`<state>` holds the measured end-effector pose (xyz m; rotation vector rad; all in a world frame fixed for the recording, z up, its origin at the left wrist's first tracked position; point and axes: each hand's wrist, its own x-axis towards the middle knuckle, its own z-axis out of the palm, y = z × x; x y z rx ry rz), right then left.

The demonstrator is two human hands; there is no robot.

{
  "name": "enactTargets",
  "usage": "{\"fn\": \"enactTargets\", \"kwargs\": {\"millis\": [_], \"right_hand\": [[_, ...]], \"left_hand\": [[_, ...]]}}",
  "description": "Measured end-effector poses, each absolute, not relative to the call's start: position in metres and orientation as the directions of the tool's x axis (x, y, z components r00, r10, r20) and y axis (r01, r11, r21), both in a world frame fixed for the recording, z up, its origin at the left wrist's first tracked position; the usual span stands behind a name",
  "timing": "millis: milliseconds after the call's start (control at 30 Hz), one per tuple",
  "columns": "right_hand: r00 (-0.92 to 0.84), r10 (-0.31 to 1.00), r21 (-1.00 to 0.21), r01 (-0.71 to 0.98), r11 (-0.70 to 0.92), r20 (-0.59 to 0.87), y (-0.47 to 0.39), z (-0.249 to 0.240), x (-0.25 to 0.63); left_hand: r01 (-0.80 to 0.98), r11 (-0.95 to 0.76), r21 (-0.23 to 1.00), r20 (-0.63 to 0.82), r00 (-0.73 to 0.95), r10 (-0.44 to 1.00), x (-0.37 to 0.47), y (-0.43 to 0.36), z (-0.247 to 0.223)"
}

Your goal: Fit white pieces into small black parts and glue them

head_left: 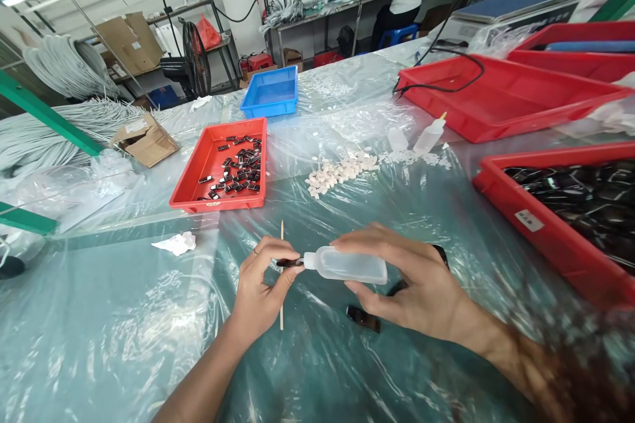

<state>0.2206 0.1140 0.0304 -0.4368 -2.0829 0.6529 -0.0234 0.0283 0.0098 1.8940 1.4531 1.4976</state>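
Note:
My left hand point(262, 284) pinches a small black plastic part point(288, 263) between thumb and fingers. In my right hand point(417, 277) lies a translucent squeeze bottle point(353, 264), held sideways with its nozzle pointing left. The nozzle tip meets the black part, or comes very close to it; my fingertips partly hide the spot. A thin wooden stick point(282, 317) lies on the plastic-covered table behind my left hand. Below the bottle rests another black part point(363, 318), and more dark pieces show partly behind my right hand.
A red tray point(218, 205) with several black parts stands at left, a blue tray point(268, 106) behind it. White pieces point(340, 173) are heaped mid-table near a second bottle point(429, 135). At right is a red bin point(496, 201) of black parts. Crumpled tissue point(177, 244) lies left.

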Motion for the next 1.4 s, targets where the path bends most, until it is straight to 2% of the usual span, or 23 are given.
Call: {"fn": "enactTargets", "kwargs": {"millis": [200,667,800,900,1000,1067,1133,1200,1300,1400], "right_hand": [[-0.561,0.466,-0.496,0.111,0.861,0.685,0.111,0.035,0.224],[-0.625,0.530,-0.635,0.069,0.769,0.574,0.116,0.043,0.227],[-0.620,0.562,-0.678,0.065,0.732,0.547,0.118,0.039,0.228],[-0.616,0.661,-0.822,0.037,0.568,0.429,0.127,0.037,0.230],[-0.626,0.740,-0.967,-0.103,0.234,0.246,0.142,0.032,0.233],[-0.629,0.763,-0.975,-0.223,0.008,0.150,0.153,0.024,0.232],[-0.629,0.772,-0.958,-0.266,-0.108,0.088,0.161,0.011,0.228],[-0.625,0.777,-0.976,-0.209,-0.066,0.081,0.167,-0.006,0.221],[-0.607,0.784,-0.991,-0.058,0.124,0.133,0.172,-0.029,0.209],[-0.601,0.785,-0.975,0.039,0.218,0.151,0.174,-0.041,0.203]], "left_hand": [[0.534,-0.471,0.702,0.581,-0.046,0.813,-0.023,0.027,0.009],[0.600,-0.500,0.624,0.612,0.022,0.790,-0.021,0.028,0.011],[0.592,-0.489,0.640,0.600,0.012,0.800,-0.021,0.028,0.012],[0.571,-0.485,0.663,0.594,-0.005,0.805,-0.021,0.028,0.013],[0.543,-0.484,0.686,0.592,-0.032,0.805,-0.022,0.029,0.012],[0.522,-0.475,0.709,0.580,-0.047,0.813,-0.021,0.030,0.010],[0.503,-0.466,0.728,0.565,-0.056,0.823,-0.021,0.030,0.008],[0.495,-0.455,0.740,0.552,-0.061,0.831,-0.020,0.030,0.005],[0.504,-0.435,0.746,0.538,-0.072,0.840,-0.021,0.033,-0.001],[0.506,-0.418,0.754,0.528,-0.090,0.844,-0.025,0.037,-0.008]]}}
